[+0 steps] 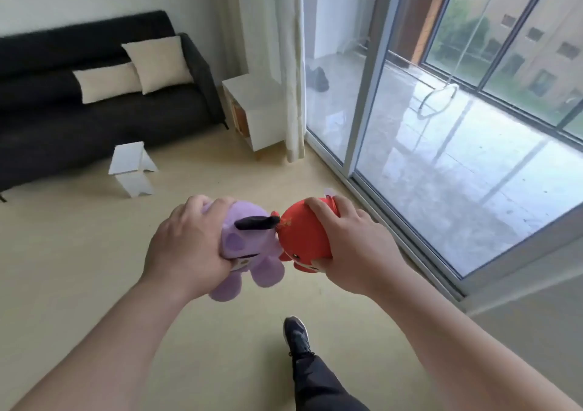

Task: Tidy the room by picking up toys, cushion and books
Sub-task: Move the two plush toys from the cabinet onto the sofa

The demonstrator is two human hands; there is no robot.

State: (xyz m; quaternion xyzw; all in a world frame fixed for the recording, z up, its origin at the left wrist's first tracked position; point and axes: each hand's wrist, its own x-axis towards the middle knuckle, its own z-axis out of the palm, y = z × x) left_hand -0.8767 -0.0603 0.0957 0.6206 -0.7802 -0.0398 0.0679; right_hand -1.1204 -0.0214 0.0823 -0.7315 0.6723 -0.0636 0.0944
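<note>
My left hand (184, 246) grips a purple plush toy (252, 253) with a black ear, held in the air in front of me. Beside it my right hand (356, 249) grips a round red plush toy (299, 237). The two toys touch each other at the middle. Both are carried well above the pale floor. Two cream cushions (157, 63) lean on the black sofa (63, 120) at the far left.
A small white stool (132, 164) lies tipped over on the floor before the sofa. A white side cabinet (255, 111) stands by the curtain (293, 63). Sliding glass doors (441, 126) run along the right. My dark shoe (296, 335) is below.
</note>
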